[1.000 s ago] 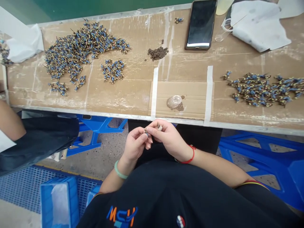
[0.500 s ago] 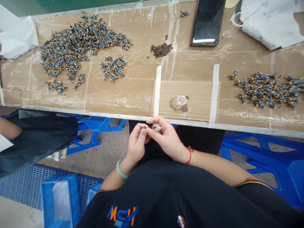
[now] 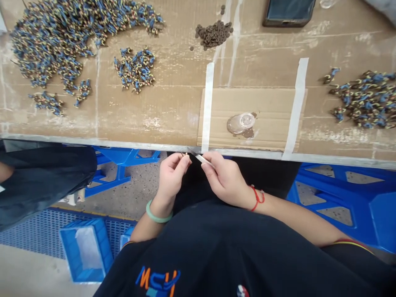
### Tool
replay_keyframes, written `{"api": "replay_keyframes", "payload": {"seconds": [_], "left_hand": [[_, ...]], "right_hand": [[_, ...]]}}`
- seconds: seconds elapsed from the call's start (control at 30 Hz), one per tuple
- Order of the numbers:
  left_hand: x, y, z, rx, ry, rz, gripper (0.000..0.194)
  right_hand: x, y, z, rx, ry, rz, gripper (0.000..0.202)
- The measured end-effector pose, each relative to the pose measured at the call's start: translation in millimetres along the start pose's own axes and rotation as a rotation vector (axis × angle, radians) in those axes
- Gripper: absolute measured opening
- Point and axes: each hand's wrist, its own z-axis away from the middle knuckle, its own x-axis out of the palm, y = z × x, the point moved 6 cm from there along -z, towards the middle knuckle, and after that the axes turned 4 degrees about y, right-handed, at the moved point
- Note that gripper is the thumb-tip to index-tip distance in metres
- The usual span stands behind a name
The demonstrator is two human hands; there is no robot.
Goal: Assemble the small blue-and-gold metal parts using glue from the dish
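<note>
My left hand (image 3: 170,175) is closed in a pinch at the table's front edge. Between thumb and forefinger it holds a tiny figurine (image 3: 186,154), mostly covered by the fingers. Close on its right, my right hand (image 3: 225,178) grips a slim white-handled tool (image 3: 205,160). The tool's thin dark tip points at the figurine; whether they touch I cannot tell. Beyond the hands, a small clear cup (image 3: 241,123) lies among brown smears on a cardboard sheet (image 3: 262,99). A heap of small brown discs (image 3: 214,34) sits farther back.
Many blue-and-yellow figurines lie in a large pile (image 3: 62,37) and a smaller cluster (image 3: 135,69) on the left, with another pile (image 3: 368,99) at right. A phone (image 3: 289,11) lies at the back. Blue stools (image 3: 346,198), a blue crate (image 3: 86,249) and another person's dark clothing (image 3: 46,177) are below.
My hands have moved apart, and the right forefinger no longer reaches over the left. The white tool is turned toward the figurine. My view has shifted closer to the table.
</note>
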Motion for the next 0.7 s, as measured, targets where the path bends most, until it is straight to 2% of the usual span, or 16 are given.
{"api": "replay_keyframes", "payload": {"seconds": [0.1, 0.33, 0.5, 0.7], "left_hand": [[-0.5, 1.7, 0.5, -0.023, -0.027, -0.054, 0.058], [0.3, 2.3, 2.9, -0.148, -0.095, -0.021, 0.057], [-1.3, 2.9, 4.0, -0.189, -0.121, -0.004, 0.056], [-1.0, 1.0, 2.4, -0.195, -0.133, 0.001, 0.058]], "right_hand": [[3.2, -0.6, 0.0, -0.041, 0.011, 0.113, 0.013], [1.8, -5.5, -1.7, -0.133, 0.057, 0.248, 0.021], [1.0, -8.1, -1.6, -0.145, 0.077, 0.242, 0.024], [3.6, -6.2, -1.1, -0.132, 0.041, 0.228, 0.024]]}}
